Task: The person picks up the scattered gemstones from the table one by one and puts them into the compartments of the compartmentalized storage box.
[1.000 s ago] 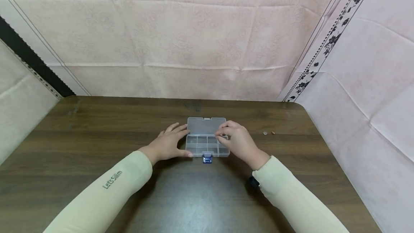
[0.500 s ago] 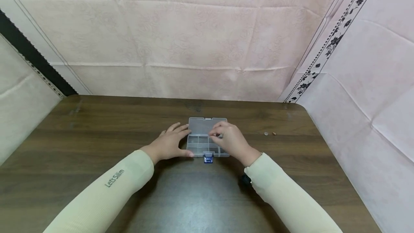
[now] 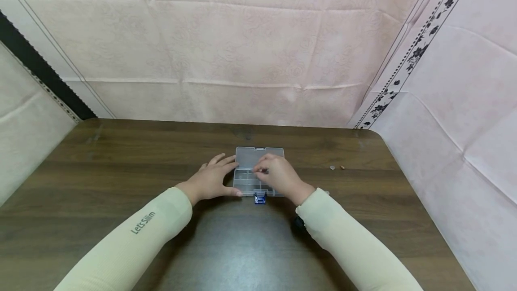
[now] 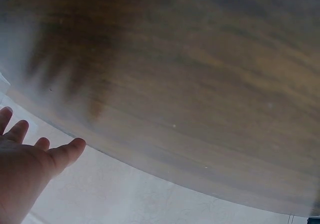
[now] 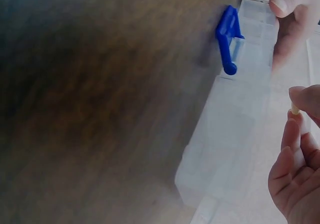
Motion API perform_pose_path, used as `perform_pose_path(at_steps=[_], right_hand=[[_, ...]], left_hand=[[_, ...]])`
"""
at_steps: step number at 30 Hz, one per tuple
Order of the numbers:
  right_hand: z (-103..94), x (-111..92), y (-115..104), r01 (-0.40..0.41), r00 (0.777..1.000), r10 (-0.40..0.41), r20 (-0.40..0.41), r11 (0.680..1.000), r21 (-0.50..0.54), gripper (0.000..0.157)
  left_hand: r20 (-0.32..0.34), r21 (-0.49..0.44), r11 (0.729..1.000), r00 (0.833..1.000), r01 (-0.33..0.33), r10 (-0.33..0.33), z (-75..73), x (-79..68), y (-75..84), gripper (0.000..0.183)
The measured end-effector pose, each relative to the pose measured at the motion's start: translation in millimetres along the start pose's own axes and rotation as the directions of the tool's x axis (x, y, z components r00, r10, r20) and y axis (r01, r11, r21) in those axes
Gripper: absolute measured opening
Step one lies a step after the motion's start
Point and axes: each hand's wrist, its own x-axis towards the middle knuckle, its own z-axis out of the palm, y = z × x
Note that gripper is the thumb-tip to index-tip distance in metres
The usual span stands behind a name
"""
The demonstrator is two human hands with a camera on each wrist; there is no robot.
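Observation:
A clear plastic compartment box (image 3: 244,182) lies on the table, its lid (image 3: 247,157) folded back on the far side. Its blue latch (image 3: 260,199) hangs at the front. My left hand (image 3: 213,180) has its fingers spread along the box's left side, the thumb at the front left corner. Over the compartments, my right hand (image 3: 281,177) pinches a small pale yellow piece (image 5: 295,108) between thumb and fingertip; its exact kind I cannot tell. The right hand covers much of the box's right half in the head view.
Two tiny pieces lie on the wooden table (image 3: 161,147) to the right: a greyish round one (image 3: 332,167) and a brownish one (image 3: 342,167). Pale patterned cloth (image 3: 242,57) hangs behind the table's far edge, with more cloth at both sides.
My right hand has moved left across the box, from its right side toward the middle, still pinching the small piece. The left hand has stayed at the box.

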Motion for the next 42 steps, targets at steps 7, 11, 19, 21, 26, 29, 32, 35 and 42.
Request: perform_pose_path(at_steps=[7,11,19,21,26,29,32,35,42], right_hand=[[3.9,3,2,0.003,1.0,-0.003,0.026,1.0,-0.003,0.008],[5.4,4,3,0.003,0.999,-0.002,0.032,1.0,-0.011,0.008],[8.4,8,3,-0.02,0.997,0.023,0.08,0.999,-0.033,0.008],[8.9,9,3,-0.014,0.996,0.017,0.084,0.999,-0.041,0.008],[9.3,9,2,-0.002,0.997,0.009,0.083,0.997,-0.08,0.013],[8.7,8,1,0.008,0.997,0.0,0.076,0.994,-0.107,0.025],[7.3,7,1,0.01,0.997,-0.002,0.073,0.993,-0.115,0.039],[5.3,6,0,0.01,0.998,-0.003,0.068,0.994,-0.105,0.048],[-1.1,3,-3,0.034,0.999,-0.032,0.034,0.997,-0.071,0.055]], left_hand=[[-0.006,-0.004,1.0,1.0,-0.006,0.006,0.2,0.2,-0.3,0.094],[-0.005,-0.007,1.0,1.0,-0.008,0.008,0.3,0.4,0.4,0.094],[-0.01,-0.008,1.0,1.0,-0.012,0.012,0.0,0.6,1.2,0.093],[-0.009,-0.008,1.0,1.0,-0.013,0.012,-0.1,0.7,1.0,0.093],[-0.002,-0.005,1.0,1.0,-0.012,0.012,-0.1,1.3,0.6,0.092],[0.008,-0.001,1.0,1.0,-0.004,0.004,-0.2,1.5,0.5,0.093],[0.013,-0.002,1.0,1.0,0.001,-0.001,0.0,1.9,0.3,0.092],[0.015,-0.002,1.0,1.0,0.001,-0.001,-0.1,1.7,0.3,0.092],[0.021,-0.002,1.0,1.0,0.004,-0.004,-1.8,-1.4,0.6,0.092]])
